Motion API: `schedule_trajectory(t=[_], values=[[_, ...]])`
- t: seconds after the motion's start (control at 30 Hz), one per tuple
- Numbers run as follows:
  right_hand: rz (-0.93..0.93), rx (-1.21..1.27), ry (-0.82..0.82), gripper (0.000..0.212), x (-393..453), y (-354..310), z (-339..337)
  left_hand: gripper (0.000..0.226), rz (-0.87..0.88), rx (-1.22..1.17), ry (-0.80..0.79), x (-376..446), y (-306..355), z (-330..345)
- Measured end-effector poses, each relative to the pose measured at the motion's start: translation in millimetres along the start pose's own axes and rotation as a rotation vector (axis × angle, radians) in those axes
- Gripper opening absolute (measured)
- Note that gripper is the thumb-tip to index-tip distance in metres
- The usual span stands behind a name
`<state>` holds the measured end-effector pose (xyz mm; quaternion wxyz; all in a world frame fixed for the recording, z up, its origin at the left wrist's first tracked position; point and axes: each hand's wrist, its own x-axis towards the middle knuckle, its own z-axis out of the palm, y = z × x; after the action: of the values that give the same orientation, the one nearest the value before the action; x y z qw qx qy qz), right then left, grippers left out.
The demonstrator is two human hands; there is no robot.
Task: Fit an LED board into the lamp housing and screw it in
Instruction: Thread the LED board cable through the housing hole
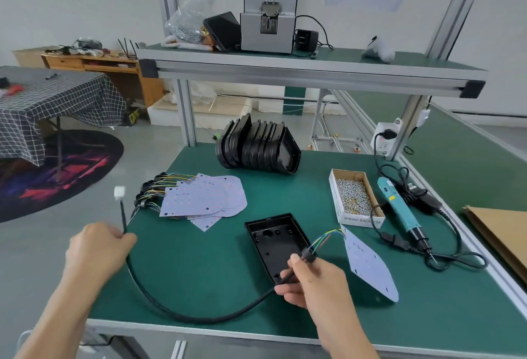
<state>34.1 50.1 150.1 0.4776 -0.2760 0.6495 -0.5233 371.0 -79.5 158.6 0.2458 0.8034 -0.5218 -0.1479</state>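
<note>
Head view: a green-topped workbench (199,267) under an aluminium-framed shelf carrying a screw feeder (268,21), in a room with a checked-cloth table off to the left. At the back of the bench a row of black housings (258,146) stands on edge, and to its left a fanned pile of spare LED boards (204,197) lies flat, both stocks within reach. The lamp housing (275,244) in work lies open side up near the front, its inner bosses and holes exposed to receive a board. The right hand (310,281) is closed on the black cable (171,306) just behind its strain-relief collar, so the LED board (369,266) hangs tilted off its coloured leads to the right of the housing, not yet seated. The left hand (97,247) is closed around the cable's far end just below the white connector (119,192), which points upward off the bench edge; the slack loops between the two hands, probably held so to feed the plug end through a hole in the housing. A box of screws (355,197) and the electric screwdriver (403,212) lie at the right, unused, ready for fastening.
</note>
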Motion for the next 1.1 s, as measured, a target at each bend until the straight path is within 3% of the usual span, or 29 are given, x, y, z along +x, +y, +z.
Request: schedule_trajectory(t=[0.1,0.23,0.4,0.5,0.6,0.73,0.9,1.03,1.1], values=[[-0.076,-0.296,0.021,0.033,4,-7,0,0.016,0.169,-0.274,-0.023,-25,32,-16],[-0.071,-0.570,-0.007,0.048,10,-17,-1,0.013,0.318,-0.483,-0.280,-52,87,4],[-0.149,-0.736,0.018,0.042,8,-24,-4,0.012,0.293,-0.632,-0.588,-87,137,48],[-0.363,-0.855,0.116,0.034,9,-21,-5,0.008,0.257,-0.685,-0.671,-104,152,65],[-0.490,-0.684,0.077,0.024,16,-29,2,0.004,0.226,-0.696,-0.708,-116,158,75],[-0.364,-0.504,-0.016,0.028,41,-48,18,0.010,0.256,-0.701,-0.730,-126,158,83],[-0.372,-0.599,0.037,0.019,62,-62,32,0.011,0.258,-0.739,-0.696,-129,149,89],[-0.356,-0.690,0.097,0.025,72,-69,20,0.032,0.285,-0.331,-0.302,-114,130,95],[-0.358,-0.778,0.059,0.028,72,-68,16,0.046,0.235,-0.227,-0.371,-112,125,98]])
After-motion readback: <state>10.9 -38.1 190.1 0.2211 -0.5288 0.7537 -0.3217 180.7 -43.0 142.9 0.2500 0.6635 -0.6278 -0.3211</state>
